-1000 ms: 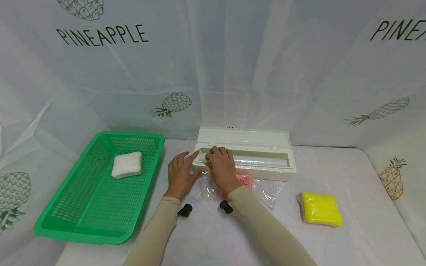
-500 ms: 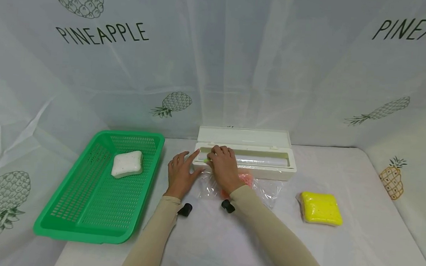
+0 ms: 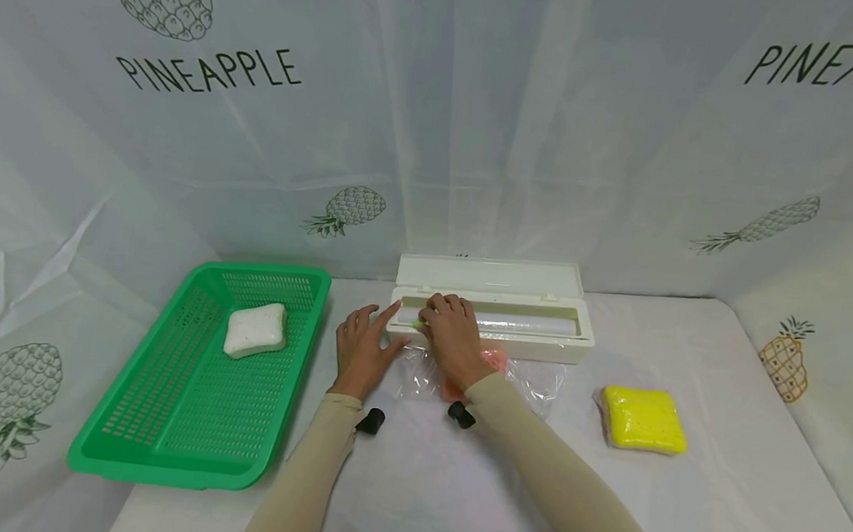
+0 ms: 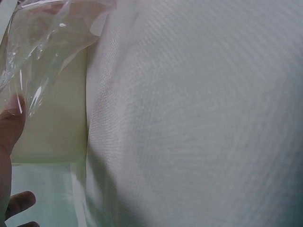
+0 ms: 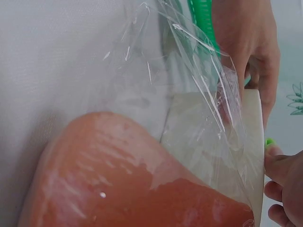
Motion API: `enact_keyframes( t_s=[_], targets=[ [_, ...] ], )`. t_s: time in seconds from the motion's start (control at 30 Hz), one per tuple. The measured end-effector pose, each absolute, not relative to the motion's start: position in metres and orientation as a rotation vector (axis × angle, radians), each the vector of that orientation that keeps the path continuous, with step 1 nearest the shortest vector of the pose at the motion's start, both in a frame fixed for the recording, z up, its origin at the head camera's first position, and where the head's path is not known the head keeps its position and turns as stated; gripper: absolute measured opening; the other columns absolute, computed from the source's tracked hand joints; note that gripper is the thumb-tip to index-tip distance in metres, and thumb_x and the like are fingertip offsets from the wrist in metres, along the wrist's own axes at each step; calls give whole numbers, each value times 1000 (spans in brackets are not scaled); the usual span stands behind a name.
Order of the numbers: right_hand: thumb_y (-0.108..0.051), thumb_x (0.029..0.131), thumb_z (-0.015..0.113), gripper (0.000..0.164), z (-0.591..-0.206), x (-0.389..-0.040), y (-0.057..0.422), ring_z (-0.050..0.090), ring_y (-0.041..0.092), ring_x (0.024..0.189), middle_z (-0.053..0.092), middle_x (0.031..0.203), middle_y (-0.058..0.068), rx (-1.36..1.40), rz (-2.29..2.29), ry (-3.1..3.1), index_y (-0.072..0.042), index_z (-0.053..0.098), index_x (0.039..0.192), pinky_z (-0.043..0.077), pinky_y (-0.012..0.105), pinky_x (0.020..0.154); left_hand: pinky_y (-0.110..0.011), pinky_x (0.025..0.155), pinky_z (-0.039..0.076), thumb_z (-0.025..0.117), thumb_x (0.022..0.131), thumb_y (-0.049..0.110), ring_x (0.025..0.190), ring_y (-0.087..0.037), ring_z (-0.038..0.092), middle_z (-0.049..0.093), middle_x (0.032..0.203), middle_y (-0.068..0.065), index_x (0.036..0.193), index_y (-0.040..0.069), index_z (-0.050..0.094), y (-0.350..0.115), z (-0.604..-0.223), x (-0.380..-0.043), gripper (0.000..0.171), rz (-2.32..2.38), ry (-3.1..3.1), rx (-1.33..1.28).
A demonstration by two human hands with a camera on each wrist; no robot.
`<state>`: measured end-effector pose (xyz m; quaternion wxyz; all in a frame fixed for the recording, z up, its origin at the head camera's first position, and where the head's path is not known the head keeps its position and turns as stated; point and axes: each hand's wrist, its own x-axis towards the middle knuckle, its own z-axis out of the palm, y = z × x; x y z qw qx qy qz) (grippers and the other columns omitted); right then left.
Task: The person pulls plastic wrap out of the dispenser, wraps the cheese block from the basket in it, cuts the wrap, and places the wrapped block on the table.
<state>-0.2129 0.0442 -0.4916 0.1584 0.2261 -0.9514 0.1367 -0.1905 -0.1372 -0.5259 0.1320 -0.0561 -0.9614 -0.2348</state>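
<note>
A white cling film dispenser [image 3: 540, 350] stands at the back with its lid raised and a film roll inside. My left hand [image 3: 363, 353] grips its left end, thumb on the front side against the film and index finger at the top rim. My right hand [image 3: 452, 339] pinches a small green slide cutter [image 3: 419, 323] on the front rim, near the left end. Clear cling film [image 5: 142, 61] hangs from the dispenser over a salmon-pink block [image 5: 118, 175] lying in front of it. My right forearm partly hides this block in the head view.
On the left stands a green basket [image 3: 280, 421] with a white wrapped block [image 3: 256, 329] inside. A yellow wrapped block [image 3: 643, 418] lies at the right on the white-covered table [image 3: 746, 500]. A pineapple-print curtain [image 3: 497, 138] rises behind the dispenser.
My right hand has slid slightly to the right along the dispenser's front rim with the green slide cutter. My left hand has stayed at the left end.
</note>
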Motion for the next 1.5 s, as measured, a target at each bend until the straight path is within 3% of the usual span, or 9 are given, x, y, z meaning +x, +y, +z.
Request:
enact_keyframes(
  t_s=[0.5,0.9,1.5],
  targets=[
    [-27,98,74,14,-491,-212,53,58,27,122,66,117,1,668,403,-2685,-16,79,106,42,47,113,-64,112,34,78,93,45,137,-42,45,53,147,-20,155,26,56,-138,-526,-190,69,-674,-2764,-190],
    [-18,98,76,11,-491,-203,100,57,31,121,65,116,6,608,515,-2680,-10,78,105,42,50,111,-64,116,29,80,94,40,139,-42,43,53,147,-20,156,24,55,-139,-527,-192,70,-743,-2781,-184],
    [-17,95,80,11,-489,-201,159,60,34,119,68,114,7,647,444,-2661,-11,80,104,44,55,106,-64,117,27,78,95,42,140,-42,42,52,148,-20,158,26,52,-139,-529,-192,70,-754,-2805,-178]
  ],
)
